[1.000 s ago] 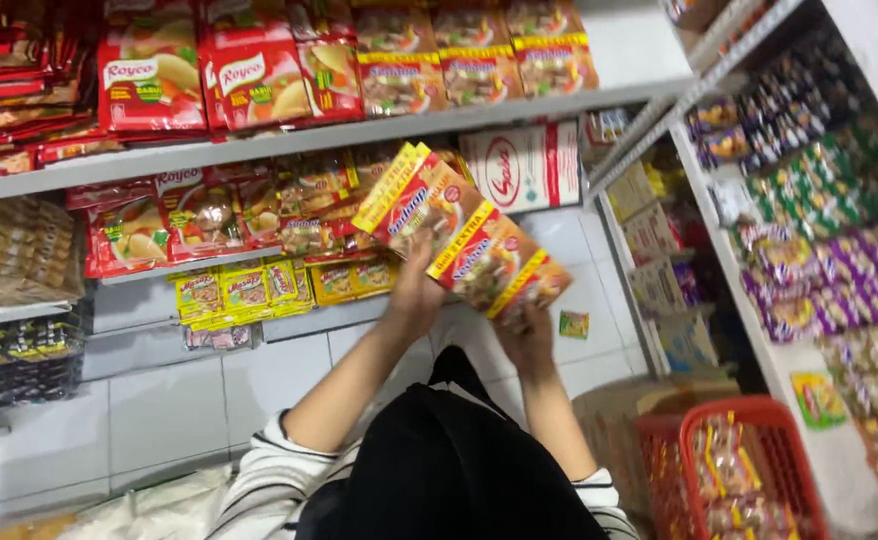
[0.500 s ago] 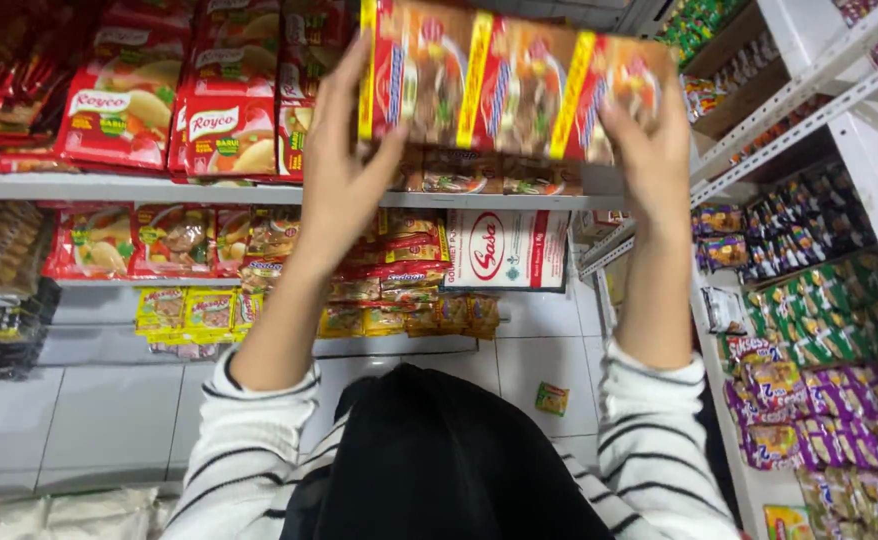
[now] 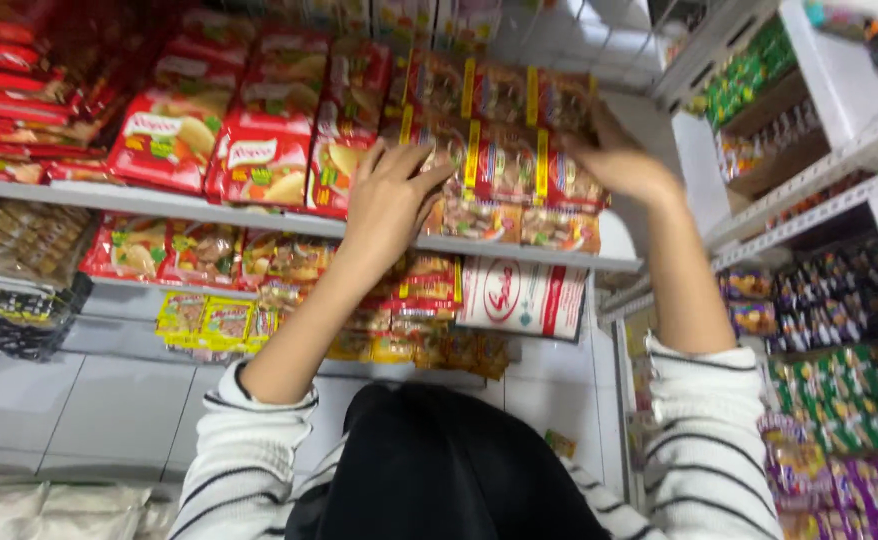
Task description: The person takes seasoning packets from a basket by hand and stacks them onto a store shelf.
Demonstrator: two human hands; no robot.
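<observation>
A pack of red and yellow snack packets (image 3: 504, 150) lies on the upper white shelf (image 3: 209, 212), on top of a similar stack. My left hand (image 3: 391, 195) presses its fingers against the pack's left end. My right hand (image 3: 614, 155) grips its right end near the shelf's far side. Both arms wear white sleeves with thin dark stripes.
Red snack bags (image 3: 164, 150) fill the shelf to the left. Below hang more packets and a white and red bag (image 3: 521, 297). A second rack (image 3: 839, 290) with green and purple packets stands at right. A black garment (image 3: 439, 470) is below me. White floor tiles (image 3: 99, 400) lie beneath.
I lifted the pack from waist height up to the upper shelf and set it down there; my hands now rest on its two ends instead of holding it overhead.
</observation>
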